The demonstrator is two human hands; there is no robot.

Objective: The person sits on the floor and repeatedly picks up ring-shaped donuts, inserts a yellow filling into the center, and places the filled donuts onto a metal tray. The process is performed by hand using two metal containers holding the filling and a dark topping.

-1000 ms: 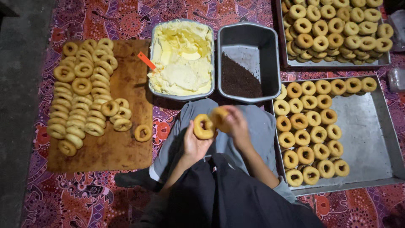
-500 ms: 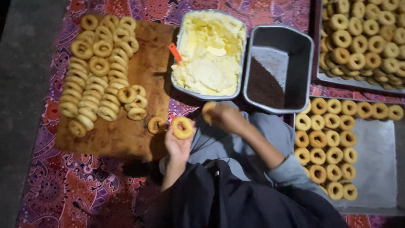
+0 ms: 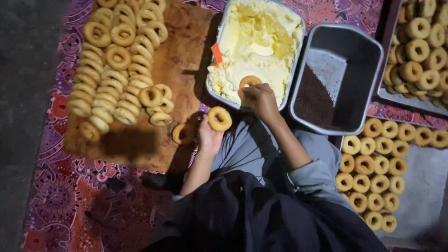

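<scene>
My right hand (image 3: pixel 260 100) holds a ring-shaped pastry (image 3: pixel 249 81) and presses it into the pale yellow cream in a metal tray (image 3: pixel 217 91). My left hand (image 3: pixel 208 136) holds a second ring pastry (image 3: pixel 220 118) up by its fingertips, just right of the wooden board (image 3: pixel 182 51). One loose ring (image 3: pixel 183 134) lies on the board beside that hand. Rows of plain rings (image 3: pixel 114 70) are stacked on the board's left part.
A grey tub (image 3: pixel 368 60) with dark crumbs in it stands right of the cream tray. A metal tray (image 3: pixel 424 186) at lower right carries rows of rings (image 3: pixel 373 172); another full tray (image 3: pixel 422 46) is at upper right. A red patterned cloth (image 3: pixel 60 196) covers the floor.
My right hand has moved forward from in front of my lap and lowered its ring into the cream. My left hand stays raised with its ring near the board. The view has shifted left and closer.
</scene>
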